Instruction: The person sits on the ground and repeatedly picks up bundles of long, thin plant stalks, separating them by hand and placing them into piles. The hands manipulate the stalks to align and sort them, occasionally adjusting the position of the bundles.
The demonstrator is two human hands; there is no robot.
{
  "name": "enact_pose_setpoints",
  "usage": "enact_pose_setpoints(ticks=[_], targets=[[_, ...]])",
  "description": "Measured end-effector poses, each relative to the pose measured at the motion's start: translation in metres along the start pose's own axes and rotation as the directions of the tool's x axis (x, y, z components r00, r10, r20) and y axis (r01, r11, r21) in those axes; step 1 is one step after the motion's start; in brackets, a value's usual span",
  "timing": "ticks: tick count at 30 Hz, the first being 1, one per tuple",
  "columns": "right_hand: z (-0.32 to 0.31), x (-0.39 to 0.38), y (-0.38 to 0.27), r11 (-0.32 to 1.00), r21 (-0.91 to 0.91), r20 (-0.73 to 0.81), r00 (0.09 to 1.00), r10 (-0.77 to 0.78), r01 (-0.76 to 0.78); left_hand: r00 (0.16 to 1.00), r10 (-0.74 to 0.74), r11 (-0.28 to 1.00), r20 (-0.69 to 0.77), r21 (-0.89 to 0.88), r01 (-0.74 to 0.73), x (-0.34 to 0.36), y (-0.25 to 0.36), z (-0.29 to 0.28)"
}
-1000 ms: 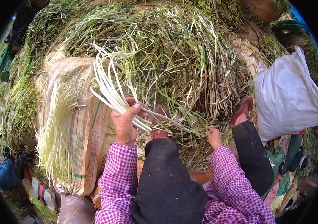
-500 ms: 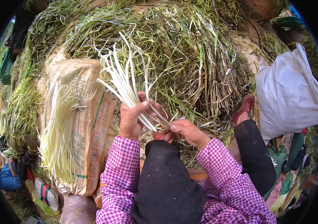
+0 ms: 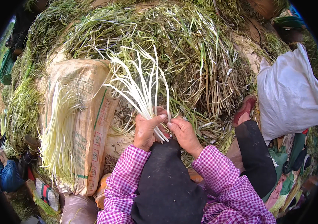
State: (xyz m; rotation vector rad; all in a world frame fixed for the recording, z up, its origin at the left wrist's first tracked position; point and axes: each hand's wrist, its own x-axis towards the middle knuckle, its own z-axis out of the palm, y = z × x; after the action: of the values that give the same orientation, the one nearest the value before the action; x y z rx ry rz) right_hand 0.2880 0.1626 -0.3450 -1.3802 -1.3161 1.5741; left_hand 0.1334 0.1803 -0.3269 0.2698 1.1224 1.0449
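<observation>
My left hand [image 3: 147, 128] is closed around the lower ends of a bunch of white blanched chives [image 3: 144, 93], whose tips fan out upward and away from me. Close beside it, my right hand [image 3: 185, 135] pinches a single stalk between thumb and fingertips, at the bunch's right side. Both hands are above my dark-trousered knee. To the left, a larger pile of pale yellow-white chives [image 3: 60, 138] lies lengthwise on a tan woven sack [image 3: 82, 130].
A heap of green and dry stalks [image 3: 203, 71] spreads beyond my hands. At right stands a full white sack [image 3: 289, 97], near my foot in a red shoe [image 3: 245, 108]. Another person's blue sleeve [image 3: 11, 175] shows at the far left, beside a heap of cut greens [image 3: 21, 123].
Both hands have come closer together, the left moving right with the bunch. The bunch stands more upright. My right hand has gone up the stalk's side, nearer the left thumb.
</observation>
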Motion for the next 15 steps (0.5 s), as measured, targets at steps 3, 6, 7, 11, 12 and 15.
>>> enact_pose_setpoints(ticks=[3,6,7,11,12,15], targets=[[0.001,-0.003,-0.007,0.988,-0.149,0.077,0.997,-0.02,0.031,1.0,-0.005,1.0,-0.025,0.029,0.006,0.002,-0.005,0.001],[-0.003,-0.004,-0.014,0.922,-0.371,0.115,0.991,-0.072,0.11,1.0,-0.007,1.0,-0.026,0.024,0.008,0.002,-0.005,-0.002],[-0.003,-0.005,-0.016,0.92,-0.361,0.122,0.986,-0.113,0.15,1.0,0.001,1.0,-0.027,0.01,-0.001,0.002,-0.005,-0.004],[-0.005,-0.005,-0.013,0.961,-0.24,0.064,0.99,-0.125,0.137,0.998,0.009,0.998,0.067,-0.055,-0.005,0.0,-0.002,-0.008],[-0.006,-0.006,-0.011,0.98,-0.174,0.061,0.995,-0.085,0.094,0.996,-0.001,0.999,0.087,-0.048,0.005,-0.001,0.0,-0.009],[-0.013,-0.004,-0.003,0.99,-0.142,-0.091,0.996,0.008,-0.021,0.991,-0.002,0.996,0.132,-0.087,0.014,-0.004,0.003,-0.011]])
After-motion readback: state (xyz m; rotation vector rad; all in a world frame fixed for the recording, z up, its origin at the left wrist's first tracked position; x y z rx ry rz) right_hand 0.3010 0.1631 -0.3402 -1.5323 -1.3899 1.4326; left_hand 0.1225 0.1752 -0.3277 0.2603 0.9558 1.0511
